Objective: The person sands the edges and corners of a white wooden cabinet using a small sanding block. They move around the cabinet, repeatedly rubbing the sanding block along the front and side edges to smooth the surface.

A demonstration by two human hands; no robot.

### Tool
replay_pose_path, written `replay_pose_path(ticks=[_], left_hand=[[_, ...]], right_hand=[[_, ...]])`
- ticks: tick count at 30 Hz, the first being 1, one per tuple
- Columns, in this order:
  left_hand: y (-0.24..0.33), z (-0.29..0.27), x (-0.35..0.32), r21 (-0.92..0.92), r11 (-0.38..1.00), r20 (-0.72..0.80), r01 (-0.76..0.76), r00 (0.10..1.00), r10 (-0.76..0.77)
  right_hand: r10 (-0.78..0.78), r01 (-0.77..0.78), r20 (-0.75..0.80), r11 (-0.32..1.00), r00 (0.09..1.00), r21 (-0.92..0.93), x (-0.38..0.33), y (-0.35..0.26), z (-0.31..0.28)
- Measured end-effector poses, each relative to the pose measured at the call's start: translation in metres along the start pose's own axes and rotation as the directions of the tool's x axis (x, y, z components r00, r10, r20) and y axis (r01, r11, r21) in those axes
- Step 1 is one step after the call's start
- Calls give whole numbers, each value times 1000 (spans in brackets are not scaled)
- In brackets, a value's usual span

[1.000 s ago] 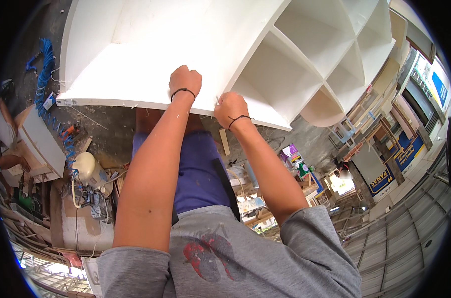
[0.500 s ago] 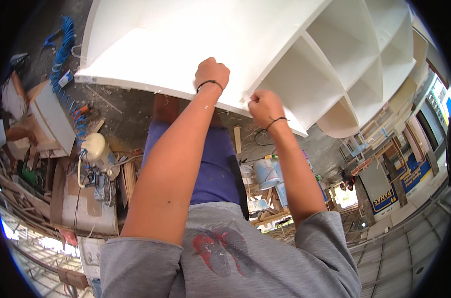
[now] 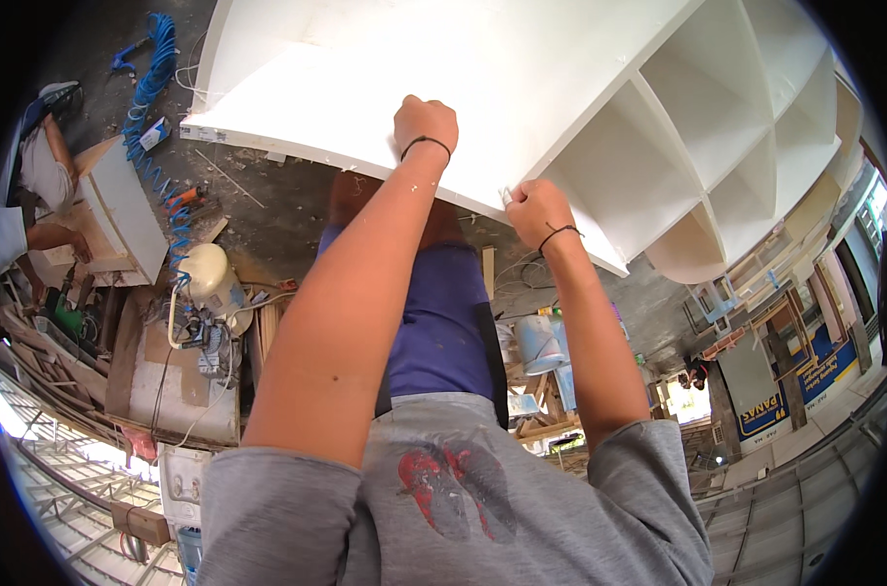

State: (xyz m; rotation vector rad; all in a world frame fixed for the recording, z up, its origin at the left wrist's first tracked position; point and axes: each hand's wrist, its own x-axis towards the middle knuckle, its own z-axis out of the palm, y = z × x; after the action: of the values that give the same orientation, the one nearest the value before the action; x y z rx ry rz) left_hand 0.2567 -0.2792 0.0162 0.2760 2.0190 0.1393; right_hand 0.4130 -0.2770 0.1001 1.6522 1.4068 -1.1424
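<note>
**Both hands on the edge of a white shelf unit**

Nearest the lens: grey T-shirt (image 3: 463, 508) with a red print, blue shorts (image 3: 438, 322) below it in the view. Both bare forearms reaching up from the lower edge, each wrist ringed by a thin black band.

Left hand (image 3: 426, 122) closed into a loose fist, fingers curled together and pressed against the flat white panel, right at its near edge. Right hand (image 3: 536, 207) gripping the same edge further to the right, fingers bunched together, thumb and fingertips pinching a small pale object (image 3: 507, 196) too small to identify.

White shelf unit (image 3: 560, 78) filling the upper part of the view, lying tilted over the floor, open compartments on its right side, a rounded corner shelf at the lower right end.

Beyond, on the dusty floor: a cream-coloured compressor tank (image 3: 209, 278) with hoses beside wooden boards, a coiled blue air hose (image 3: 150, 98) running up the left, a pale bucket (image 3: 539, 342) under the unit. At the far left edge, another person (image 3: 33, 195) crouched over a small white box-shaped piece (image 3: 121, 210).
</note>
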Motion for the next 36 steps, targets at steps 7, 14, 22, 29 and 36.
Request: replay_pose_path(ticks=[7,14,22,29,36], left_hand=[[3,-10,-1,-30,999,102,-18,995,21],[-6,12,-16,368,815,415,-448,863,287],[-5,51,-113,247,817,507,-520,788,349],[32,93,-102,-126,764,164,-633,746,645],[23,90,-108,-63,624,87,-779,619,781]], right_hand=[[-40,88,-110,875,993,475,-1,24,-19],[17,213,-266,554,964,805,-7,46,-47],[55,217,-241,279,969,935,-25,67,-30],[0,73,-73,-19,997,997,-43,95,-50],[-39,179,-176,81,984,981,-40,132,-42]])
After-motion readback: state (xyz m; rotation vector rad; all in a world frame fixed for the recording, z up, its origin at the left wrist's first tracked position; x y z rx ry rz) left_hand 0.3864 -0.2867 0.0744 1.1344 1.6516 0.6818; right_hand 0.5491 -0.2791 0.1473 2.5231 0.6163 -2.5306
